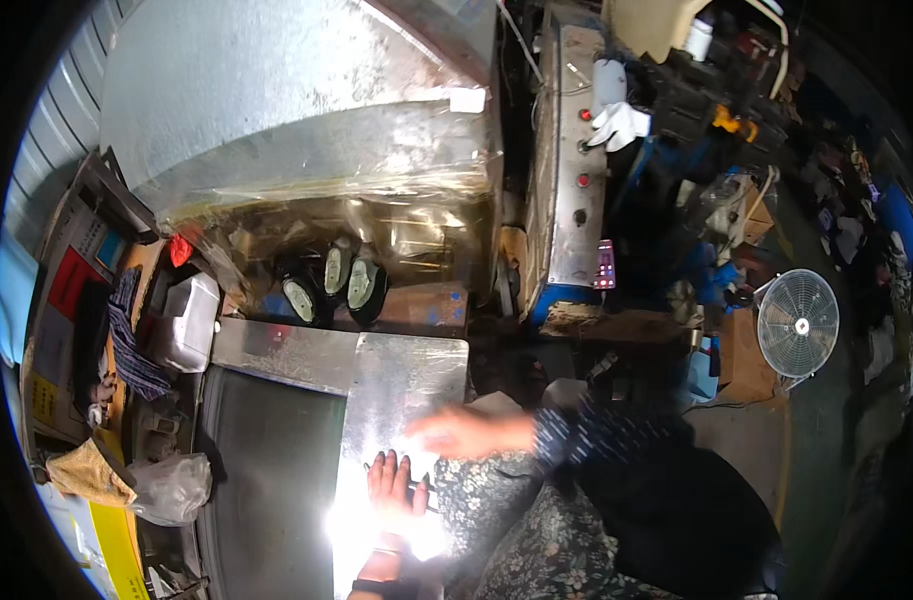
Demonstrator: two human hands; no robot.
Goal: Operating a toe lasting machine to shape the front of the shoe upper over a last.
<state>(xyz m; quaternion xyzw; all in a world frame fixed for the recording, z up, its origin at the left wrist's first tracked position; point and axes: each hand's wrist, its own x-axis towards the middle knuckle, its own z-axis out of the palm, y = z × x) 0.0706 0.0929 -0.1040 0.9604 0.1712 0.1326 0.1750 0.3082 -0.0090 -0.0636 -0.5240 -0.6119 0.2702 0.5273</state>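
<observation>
My left hand (392, 490), with a dark band on its wrist, lies flat on the bright metal plate (407, 375), fingers stretched out and dark toward the tips. Strong glare washes out the plate around it. A small dark item seems to show beside its thumb, too unclear to name. Just beyond, my right hand (459, 433) reaches in from the right over the plate's edge. Motion smears its fingers, so whether they hold anything is hidden. Its sleeve (597, 430) is dark with white flecks. Beneath my arms is flowered cloth (532, 520) over my lap.
Several shoes (347, 285) sit beyond the plate. A large sheet-metal piece (307, 100) stands behind them. Right of it is a control panel (577, 180) with buttons and a white glove (619, 126). A fan (799, 325) stands far right; a plastic bag (172, 488) lies left.
</observation>
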